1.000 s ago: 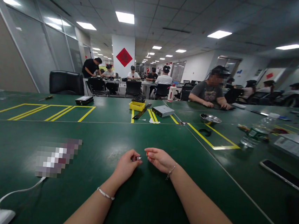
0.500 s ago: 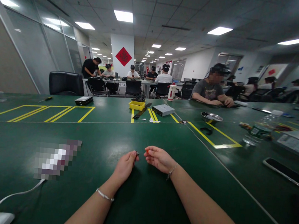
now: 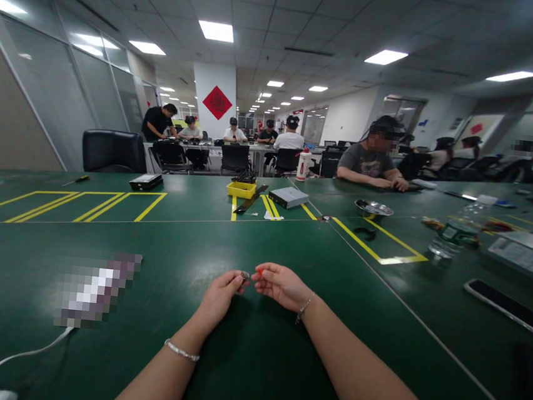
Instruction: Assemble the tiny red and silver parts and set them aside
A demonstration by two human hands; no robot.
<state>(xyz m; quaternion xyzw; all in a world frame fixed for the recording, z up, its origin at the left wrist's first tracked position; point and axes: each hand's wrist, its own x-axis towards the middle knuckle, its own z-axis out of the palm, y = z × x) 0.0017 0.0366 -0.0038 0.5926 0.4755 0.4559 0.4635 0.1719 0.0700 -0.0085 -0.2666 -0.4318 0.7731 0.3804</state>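
Over the middle of the green table (image 3: pixel 163 297), my left hand (image 3: pixel 222 291) is closed, thumb and fingers pinching a small dark metallic part (image 3: pixel 245 276). Its exact kind is too small to tell. Facing it, my right hand (image 3: pixel 281 286) pinches a small orange-red piece (image 3: pixel 260 273) between thumb and forefinger, the other fingers curled loosely. The two small pieces are close to each other, with a narrow gap between them. Part of each piece is hidden by the fingers.
A blurred-out device (image 3: pixel 97 290) on a white cable (image 3: pixel 25 353) lies at left. Farther off are a yellow bin (image 3: pixel 242 189), a grey box (image 3: pixel 289 196), a metal bowl (image 3: pixel 374 208) and a plastic bottle (image 3: pixel 462 228). A phone (image 3: pixel 514 312) lies right. A person (image 3: pixel 369 156) sits across.
Both hands have come slightly closer together, and more of the metallic part and the orange-red piece shows. The view has shifted slightly. Both hands keep their hold.
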